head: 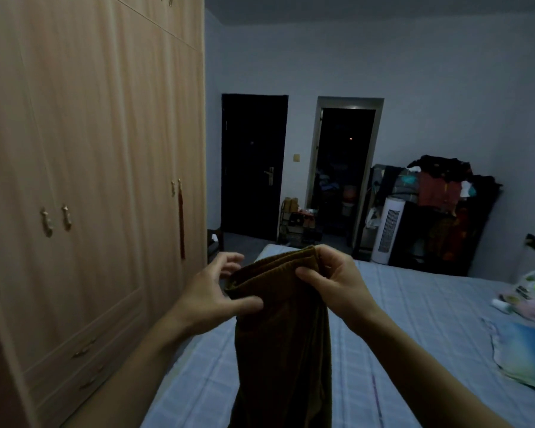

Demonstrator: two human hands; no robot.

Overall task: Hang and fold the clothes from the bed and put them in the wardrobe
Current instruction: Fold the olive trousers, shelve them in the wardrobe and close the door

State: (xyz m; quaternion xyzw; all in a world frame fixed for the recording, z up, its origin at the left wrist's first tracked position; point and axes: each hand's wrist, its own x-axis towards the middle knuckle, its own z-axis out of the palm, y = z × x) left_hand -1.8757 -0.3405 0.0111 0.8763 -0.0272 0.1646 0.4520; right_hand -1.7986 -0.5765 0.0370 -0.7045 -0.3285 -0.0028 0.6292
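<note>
Right hand [331,282] pinches the brown ribbed corduroy garment [281,341], left hand [217,291] thumbs its edge, tall wooden wardrobe [90,149] closed, so folding looks barely begun.

This is a bedroom in a home, dimly lit. A tall wooden wardrobe [84,180] with closed doors and low drawers fills the left wall. A bed [414,335] with a pale checked sheet takes up the foreground. On the far wall are a dark door [254,168] and an open doorway [343,177] into a cluttered room. A shoe rack [297,223] stands between them, and right of the doorway are a white tower fan [388,230] and a rack piled with clothes [445,193].
</note>
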